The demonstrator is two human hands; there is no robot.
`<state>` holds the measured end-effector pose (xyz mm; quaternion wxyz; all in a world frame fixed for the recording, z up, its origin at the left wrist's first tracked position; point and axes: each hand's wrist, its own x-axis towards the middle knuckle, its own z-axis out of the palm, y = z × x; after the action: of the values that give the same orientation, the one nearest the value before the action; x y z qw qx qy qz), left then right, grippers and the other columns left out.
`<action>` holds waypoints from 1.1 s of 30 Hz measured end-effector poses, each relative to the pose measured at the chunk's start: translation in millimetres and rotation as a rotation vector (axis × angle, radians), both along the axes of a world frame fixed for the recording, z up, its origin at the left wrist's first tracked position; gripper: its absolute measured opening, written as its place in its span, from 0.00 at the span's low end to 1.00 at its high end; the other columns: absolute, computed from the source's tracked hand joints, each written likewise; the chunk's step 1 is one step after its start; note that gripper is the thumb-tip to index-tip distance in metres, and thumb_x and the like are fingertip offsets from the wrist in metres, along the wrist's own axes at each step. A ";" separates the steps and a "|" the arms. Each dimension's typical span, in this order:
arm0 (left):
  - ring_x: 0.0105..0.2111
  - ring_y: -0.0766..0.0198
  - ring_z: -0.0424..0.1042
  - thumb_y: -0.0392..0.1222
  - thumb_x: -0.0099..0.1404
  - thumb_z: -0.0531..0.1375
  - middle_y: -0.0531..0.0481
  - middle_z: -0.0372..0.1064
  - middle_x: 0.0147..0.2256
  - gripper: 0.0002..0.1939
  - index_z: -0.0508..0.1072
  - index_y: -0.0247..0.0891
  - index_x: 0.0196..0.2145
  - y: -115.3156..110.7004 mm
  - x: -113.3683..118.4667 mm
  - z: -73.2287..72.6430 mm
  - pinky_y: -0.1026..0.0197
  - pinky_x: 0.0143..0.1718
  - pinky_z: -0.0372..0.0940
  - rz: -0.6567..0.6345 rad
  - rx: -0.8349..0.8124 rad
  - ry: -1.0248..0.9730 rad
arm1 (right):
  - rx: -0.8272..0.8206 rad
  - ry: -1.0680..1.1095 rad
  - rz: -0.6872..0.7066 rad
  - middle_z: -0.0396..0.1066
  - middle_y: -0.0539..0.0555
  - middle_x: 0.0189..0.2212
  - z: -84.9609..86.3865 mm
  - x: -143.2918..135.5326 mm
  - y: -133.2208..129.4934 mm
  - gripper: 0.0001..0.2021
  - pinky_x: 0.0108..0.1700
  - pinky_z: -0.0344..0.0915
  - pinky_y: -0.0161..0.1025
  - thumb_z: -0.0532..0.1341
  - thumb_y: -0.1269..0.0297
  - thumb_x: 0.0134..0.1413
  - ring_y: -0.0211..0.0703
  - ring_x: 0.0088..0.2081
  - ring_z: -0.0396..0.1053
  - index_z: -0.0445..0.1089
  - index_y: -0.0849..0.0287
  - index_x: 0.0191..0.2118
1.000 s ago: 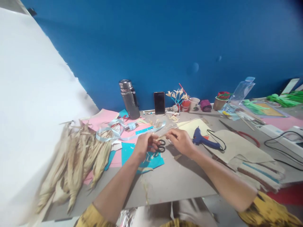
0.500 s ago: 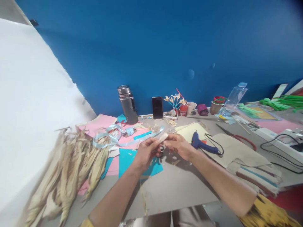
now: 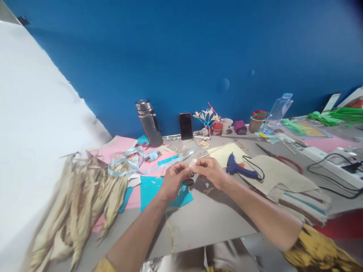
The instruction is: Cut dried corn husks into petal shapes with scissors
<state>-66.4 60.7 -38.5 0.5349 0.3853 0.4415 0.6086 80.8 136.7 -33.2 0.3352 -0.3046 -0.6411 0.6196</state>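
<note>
Thin pale strip [image 3: 193,163], papery, perhaps dried husk: between my fingertips, above the worktop [image 3: 210,224], roughly midway between its near and far edges. My left hand [image 3: 173,179] pinches one side, my right hand [image 3: 211,172] the other, both narrow. I judge it nearly weightless, dry, liable to split if creased hard; best held lightly by its ends. Black looped handles [image 3: 188,182], likely scissors, show just below my left fingertips.
</note>
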 end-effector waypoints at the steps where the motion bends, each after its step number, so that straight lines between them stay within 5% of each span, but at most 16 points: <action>1: 0.24 0.69 0.63 0.48 0.54 0.69 0.53 0.64 0.23 0.16 0.69 0.35 0.26 0.0 -0.2 -0.1 0.64 0.29 0.60 -0.011 0.003 0.014 | 0.007 -0.012 0.010 0.58 0.44 0.15 0.5 0.4 -0.5 0.15 0.22 0.44 0.33 0.68 0.55 0.43 0.31 0.19 0.50 0.67 0.60 0.20; 8: 0.29 0.65 0.68 0.50 0.52 0.70 0.50 0.68 0.27 0.18 0.71 0.35 0.28 -2.7 5.6 3.4 0.62 0.33 0.63 -0.101 -0.029 -0.057 | -0.070 0.090 0.092 0.64 0.46 0.17 -3.0 -0.6 -0.8 0.15 0.23 0.48 0.33 0.67 0.55 0.44 0.32 0.20 0.53 0.66 0.60 0.21; 12: 0.26 0.68 0.67 0.47 0.51 0.71 0.53 0.67 0.25 0.16 0.70 0.36 0.27 0.8 -6.0 8.2 0.64 0.30 0.63 0.094 -0.025 -0.029 | 0.020 0.020 -0.011 0.60 0.45 0.15 -4.0 -0.5 5.4 0.14 0.23 0.50 0.33 0.64 0.53 0.49 0.33 0.19 0.54 0.70 0.60 0.25; 16: 0.25 0.72 0.63 0.44 0.48 0.72 0.57 0.63 0.25 0.15 0.69 0.37 0.27 4.5 -29.1 15.6 0.69 0.26 0.59 0.333 0.034 -0.093 | 0.439 -0.281 -0.070 0.70 0.51 0.24 -5.4 -3.3 9.0 0.10 0.32 0.60 0.35 0.59 0.61 0.57 0.39 0.27 0.66 0.74 0.60 0.30; 19: 0.24 0.73 0.60 0.43 0.47 0.73 0.57 0.62 0.24 0.16 0.70 0.37 0.27 4.7 -36.6 18.8 0.70 0.24 0.56 0.329 0.063 -0.136 | 0.851 -0.620 0.078 0.75 0.58 0.35 -7.3 -12.7 4.4 0.07 0.42 0.62 0.39 0.59 0.66 0.56 0.48 0.41 0.71 0.75 0.60 0.34; 21: 0.24 0.74 0.59 0.43 0.46 0.73 0.57 0.63 0.25 0.16 0.70 0.36 0.27 3.8 -35.3 19.8 0.70 0.23 0.55 0.316 0.067 -0.155 | 0.980 -0.835 0.171 0.74 0.63 0.39 -7.1 -21.2 -0.3 0.07 0.43 0.62 0.41 0.62 0.66 0.54 0.53 0.45 0.71 0.75 0.62 0.38; 29: 0.25 0.73 0.62 0.40 0.48 0.73 0.56 0.65 0.25 0.15 0.72 0.36 0.29 -9.3 -34.1 37.6 0.68 0.25 0.57 0.275 0.129 -0.224 | 0.967 -0.935 0.196 0.76 0.60 0.35 -0.2 -29.4 -0.2 0.08 0.33 0.57 0.36 0.64 0.63 0.51 0.49 0.36 0.73 0.76 0.61 0.35; 33: 0.26 0.71 0.64 0.41 0.51 0.72 0.54 0.67 0.25 0.14 0.71 0.36 0.28 -10.8 -39.8 51.9 0.68 0.26 0.59 0.263 0.171 -0.212 | 0.562 -0.630 0.142 0.73 0.53 0.24 -0.3 -20.0 13.4 0.10 0.28 0.53 0.34 0.62 0.60 0.54 0.40 0.27 0.67 0.75 0.61 0.30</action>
<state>-106.3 49.9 13.3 0.4595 0.3020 0.3757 0.7460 60.7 150.0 -33.5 0.1493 -0.3308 -0.8754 0.3192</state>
